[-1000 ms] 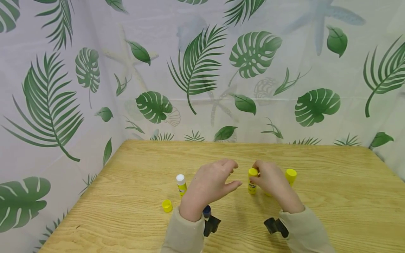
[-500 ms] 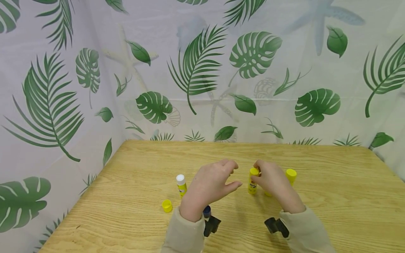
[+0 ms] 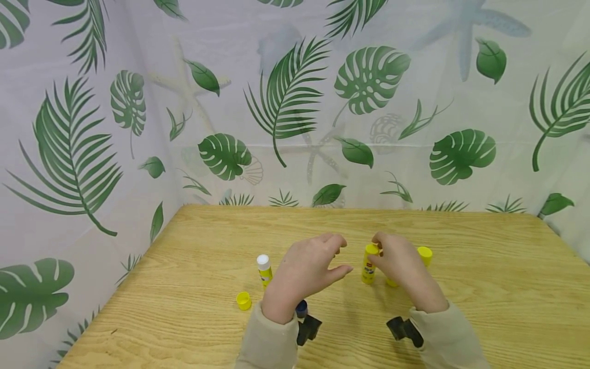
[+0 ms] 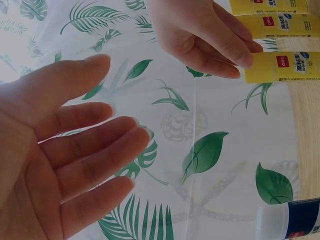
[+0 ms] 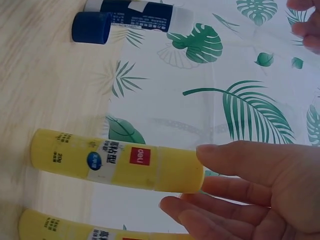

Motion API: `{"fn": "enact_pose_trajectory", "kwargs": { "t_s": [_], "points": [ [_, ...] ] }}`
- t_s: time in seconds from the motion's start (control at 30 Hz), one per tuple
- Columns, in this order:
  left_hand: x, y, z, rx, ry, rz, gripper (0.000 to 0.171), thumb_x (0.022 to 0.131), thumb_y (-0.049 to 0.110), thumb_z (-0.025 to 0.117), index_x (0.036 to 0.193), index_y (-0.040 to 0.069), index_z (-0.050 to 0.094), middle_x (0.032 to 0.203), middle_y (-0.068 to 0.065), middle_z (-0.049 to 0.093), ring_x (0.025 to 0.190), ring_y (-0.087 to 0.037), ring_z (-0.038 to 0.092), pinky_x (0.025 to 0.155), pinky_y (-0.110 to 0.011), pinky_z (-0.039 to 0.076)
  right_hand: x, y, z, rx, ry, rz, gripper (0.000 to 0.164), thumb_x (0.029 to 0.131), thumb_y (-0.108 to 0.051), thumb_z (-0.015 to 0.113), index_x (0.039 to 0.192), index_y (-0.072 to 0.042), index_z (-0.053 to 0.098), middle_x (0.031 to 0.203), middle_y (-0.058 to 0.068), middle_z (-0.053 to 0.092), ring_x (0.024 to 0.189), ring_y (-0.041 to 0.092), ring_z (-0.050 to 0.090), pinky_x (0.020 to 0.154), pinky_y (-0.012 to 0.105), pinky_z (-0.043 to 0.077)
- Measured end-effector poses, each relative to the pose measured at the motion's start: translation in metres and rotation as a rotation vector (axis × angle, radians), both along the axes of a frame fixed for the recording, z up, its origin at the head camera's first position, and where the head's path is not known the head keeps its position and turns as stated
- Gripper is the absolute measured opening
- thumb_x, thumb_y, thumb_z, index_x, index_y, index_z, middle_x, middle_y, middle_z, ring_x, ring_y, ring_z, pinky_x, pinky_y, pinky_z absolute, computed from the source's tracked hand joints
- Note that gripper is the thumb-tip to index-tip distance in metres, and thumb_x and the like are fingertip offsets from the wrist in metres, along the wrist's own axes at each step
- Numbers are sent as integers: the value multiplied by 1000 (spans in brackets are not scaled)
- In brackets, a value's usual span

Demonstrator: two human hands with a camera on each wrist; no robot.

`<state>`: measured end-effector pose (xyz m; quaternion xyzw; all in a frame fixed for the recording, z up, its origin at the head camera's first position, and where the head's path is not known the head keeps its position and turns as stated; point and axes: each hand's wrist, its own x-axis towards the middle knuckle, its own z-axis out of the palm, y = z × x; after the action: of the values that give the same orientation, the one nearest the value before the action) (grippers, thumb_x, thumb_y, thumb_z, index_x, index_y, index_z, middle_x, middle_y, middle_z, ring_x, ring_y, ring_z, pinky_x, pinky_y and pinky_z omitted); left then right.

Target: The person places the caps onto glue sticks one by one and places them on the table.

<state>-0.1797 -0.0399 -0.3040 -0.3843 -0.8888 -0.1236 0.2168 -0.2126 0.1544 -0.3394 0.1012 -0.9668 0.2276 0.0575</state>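
My right hand [image 3: 400, 259] pinches the yellow cap end of an upright yellow glue stick [image 3: 369, 271], thumb on the near side. In the right wrist view this glue stick [image 5: 100, 157] shows its red label and its base on the table. My left hand [image 3: 306, 266] is raised to the left with fingers spread and relaxed, holding nothing; the left wrist view shows the bare palm [image 4: 45, 165]. Behind the right hand stand more yellow glue sticks [image 3: 424, 255], partly hidden by it.
Left of the left hand stands an uncapped yellow glue stick [image 3: 264, 269] with a white top. A loose yellow cap [image 3: 244, 301] lies near it. A dark blue cap [image 3: 301, 308] sits by the left wrist, and an uncapped navy glue stick [image 5: 140, 15] shows in the right wrist view.
My right hand has shifted slightly right, and the top of the glue stick it pinches has leaned a little the same way. The left hand has stayed still.
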Motion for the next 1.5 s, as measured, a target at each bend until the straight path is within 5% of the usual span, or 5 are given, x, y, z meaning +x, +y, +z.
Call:
{"fn": "enact_pose_trajectory", "kwargs": {
  "t_s": [0.6,1.5],
  "points": [
    [1,0,0,-25,-34,13,32,79,35,65,98,10,58,84,4,61,69,-5,56,55,-16,42,20,-1,25,-42,47,19,36,78,-7,66,108,9,54,100,23,57,84,32,59,66,41,48],
    [-12,-13,-3,-36,-145,159,33,79,34,65,102,11,59,94,0,59,70,-10,56,57,-20,44,21,-7,20,-19,79,44,29,75,-7,68,100,5,58,95,19,60,80,28,60,63,38,49]
  ]
}}
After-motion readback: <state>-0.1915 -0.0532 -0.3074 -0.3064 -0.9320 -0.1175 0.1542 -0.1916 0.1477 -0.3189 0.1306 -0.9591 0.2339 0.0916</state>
